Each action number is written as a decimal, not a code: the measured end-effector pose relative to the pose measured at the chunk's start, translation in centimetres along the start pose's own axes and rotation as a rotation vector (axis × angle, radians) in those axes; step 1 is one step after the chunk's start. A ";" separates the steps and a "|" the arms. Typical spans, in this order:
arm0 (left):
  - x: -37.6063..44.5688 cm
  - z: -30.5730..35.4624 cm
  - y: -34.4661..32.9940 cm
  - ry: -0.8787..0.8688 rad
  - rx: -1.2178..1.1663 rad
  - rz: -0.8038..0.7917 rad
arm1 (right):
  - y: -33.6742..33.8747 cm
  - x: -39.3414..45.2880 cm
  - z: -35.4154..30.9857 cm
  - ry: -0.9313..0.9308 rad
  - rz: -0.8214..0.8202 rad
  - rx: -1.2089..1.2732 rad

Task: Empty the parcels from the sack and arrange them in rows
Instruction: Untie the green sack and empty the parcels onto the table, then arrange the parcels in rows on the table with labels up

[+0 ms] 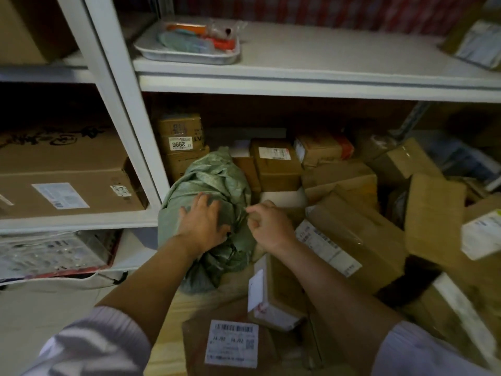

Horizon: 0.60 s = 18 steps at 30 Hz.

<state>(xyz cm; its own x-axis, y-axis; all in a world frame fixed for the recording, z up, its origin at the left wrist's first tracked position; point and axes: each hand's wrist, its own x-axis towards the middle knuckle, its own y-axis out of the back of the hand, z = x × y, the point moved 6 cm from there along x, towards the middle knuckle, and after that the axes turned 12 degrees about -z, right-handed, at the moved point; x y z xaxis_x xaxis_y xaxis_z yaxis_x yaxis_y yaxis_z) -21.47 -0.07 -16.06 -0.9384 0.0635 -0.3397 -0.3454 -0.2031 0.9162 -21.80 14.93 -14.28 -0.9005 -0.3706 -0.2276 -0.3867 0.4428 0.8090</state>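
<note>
The green sack (214, 202) lies among the boxes (349, 234) under the shelf; left hand (202, 225) presses flat, right hand (268, 226) pinches cloth, so pull slowly, keeping the sack steady.

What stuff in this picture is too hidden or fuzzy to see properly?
All in the head view:
- Inside of the green sack: its crumpled cloth and the left hand cover it, so any parcels left inside are hidden.
- What the right hand pinches: its curled fingers hide it.
- Small print on the label: too small and blurred.
- Things in the tray: blurred.
- Boxes at right: motion blur, cut by the edge.
</note>
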 end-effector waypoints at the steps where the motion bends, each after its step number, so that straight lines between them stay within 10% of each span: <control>1: -0.2 1.3 0.8 -0.019 -0.010 0.020 | 0.8 -0.8 0.0 0.003 0.022 -0.007; 18: -5.4 29.0 6.3 -0.394 -0.447 0.410 | 19.7 -18.5 15.0 -0.040 0.515 -0.040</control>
<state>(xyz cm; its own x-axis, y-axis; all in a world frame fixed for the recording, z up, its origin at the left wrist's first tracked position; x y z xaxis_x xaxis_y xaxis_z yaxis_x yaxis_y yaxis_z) -18.85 26.60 -2.29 -0.9550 0.2263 0.1919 -0.0059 -0.6612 0.7502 -15.70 42.76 -2.28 -0.9793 -0.0811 0.1853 0.1155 0.5280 0.8414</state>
